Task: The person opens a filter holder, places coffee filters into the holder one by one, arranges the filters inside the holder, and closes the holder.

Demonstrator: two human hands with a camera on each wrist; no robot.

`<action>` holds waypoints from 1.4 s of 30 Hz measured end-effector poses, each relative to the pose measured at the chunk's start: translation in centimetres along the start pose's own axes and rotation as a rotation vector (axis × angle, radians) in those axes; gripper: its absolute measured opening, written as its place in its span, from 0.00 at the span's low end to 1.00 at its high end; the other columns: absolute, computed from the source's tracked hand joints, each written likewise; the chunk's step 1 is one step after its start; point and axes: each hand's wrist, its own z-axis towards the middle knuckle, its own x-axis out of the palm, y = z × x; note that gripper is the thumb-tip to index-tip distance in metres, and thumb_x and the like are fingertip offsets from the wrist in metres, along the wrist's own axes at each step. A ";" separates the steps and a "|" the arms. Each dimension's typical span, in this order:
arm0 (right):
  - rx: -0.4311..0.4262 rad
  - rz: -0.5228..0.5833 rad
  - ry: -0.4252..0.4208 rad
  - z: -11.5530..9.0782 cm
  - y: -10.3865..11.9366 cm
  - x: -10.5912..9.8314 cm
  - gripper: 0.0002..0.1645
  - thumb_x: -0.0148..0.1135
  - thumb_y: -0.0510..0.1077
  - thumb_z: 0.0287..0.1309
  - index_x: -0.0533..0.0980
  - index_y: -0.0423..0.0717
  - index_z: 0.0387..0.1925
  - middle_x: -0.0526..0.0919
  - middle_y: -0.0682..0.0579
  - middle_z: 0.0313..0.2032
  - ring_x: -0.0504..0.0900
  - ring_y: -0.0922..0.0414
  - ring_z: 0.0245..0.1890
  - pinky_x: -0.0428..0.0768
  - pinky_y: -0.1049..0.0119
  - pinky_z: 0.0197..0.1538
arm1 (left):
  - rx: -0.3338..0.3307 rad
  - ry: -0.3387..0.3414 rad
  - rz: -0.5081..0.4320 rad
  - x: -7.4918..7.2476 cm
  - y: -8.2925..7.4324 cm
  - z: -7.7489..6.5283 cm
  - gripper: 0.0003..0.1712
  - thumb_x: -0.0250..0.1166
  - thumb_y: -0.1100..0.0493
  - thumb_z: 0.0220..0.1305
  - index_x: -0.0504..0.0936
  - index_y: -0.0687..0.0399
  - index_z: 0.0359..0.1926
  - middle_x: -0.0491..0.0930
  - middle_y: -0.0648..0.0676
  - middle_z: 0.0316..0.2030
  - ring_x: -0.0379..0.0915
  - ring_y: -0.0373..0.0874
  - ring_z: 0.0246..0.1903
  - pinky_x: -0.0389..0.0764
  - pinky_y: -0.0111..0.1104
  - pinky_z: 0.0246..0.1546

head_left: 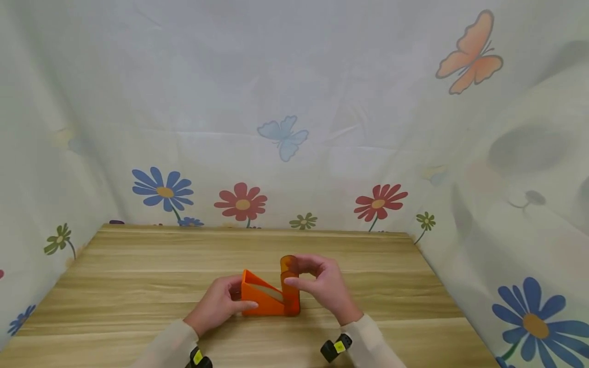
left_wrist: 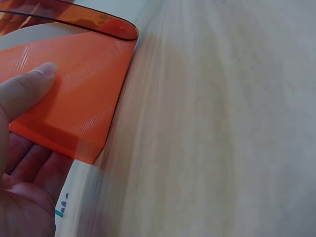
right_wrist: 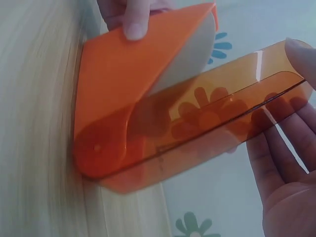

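An orange box (head_left: 263, 306) with a slanted open top stands on the table. My left hand (head_left: 217, 306) grips its left end, the thumb flat on the near side and the other fingers behind, as the left wrist view shows. Hinged at the box's lower right corner is a see-through orange lid (right_wrist: 232, 106), swung up so that it stands upright. With my right hand (head_left: 327, 287) I hold the lid's upper end between thumb and fingers. Inside the box the right wrist view shows something off-white with a curved edge (right_wrist: 185, 61).
The wood-grain table (head_left: 161, 266) spreads around the box. A pale curtain (head_left: 207, 92) printed with flowers and butterflies hangs behind and on both sides. A small dark object (head_left: 116, 222) lies at the table's far left corner. Each sleeve carries a black strap device.
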 end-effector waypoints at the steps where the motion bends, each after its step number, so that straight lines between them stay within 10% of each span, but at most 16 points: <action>1: 0.007 -0.004 0.005 0.1 0.0 0.2 0.25 0.80 0.45 0.53 0.84 0.55 0.54 0.90 0.52 0.48 0.88 0.55 0.45 0.84 0.63 0.56 | -0.001 0.000 0.002 0.0 0.0 0.0 0.32 0.78 0.41 0.55 0.83 0.45 0.58 0.87 0.48 0.51 0.84 0.44 0.47 0.82 0.24 0.48; 20: 0.041 -0.027 0.062 1.5 0.5 5.2 0.25 0.80 0.50 0.53 0.84 0.60 0.54 0.89 0.60 0.49 0.88 0.61 0.48 0.84 0.66 0.56 | 0.014 0.015 0.038 -0.3 0.0 0.5 0.31 0.77 0.41 0.56 0.82 0.42 0.60 0.87 0.46 0.53 0.84 0.42 0.50 0.83 0.33 0.55; 42: 0.017 -0.209 0.124 1.9 0.4 6.2 0.28 0.80 0.53 0.52 0.84 0.53 0.56 0.89 0.57 0.50 0.88 0.61 0.49 0.84 0.66 0.56 | 0.059 0.011 0.053 -0.1 -0.3 0.3 0.27 0.77 0.49 0.59 0.82 0.47 0.59 0.87 0.48 0.53 0.84 0.40 0.48 0.82 0.26 0.51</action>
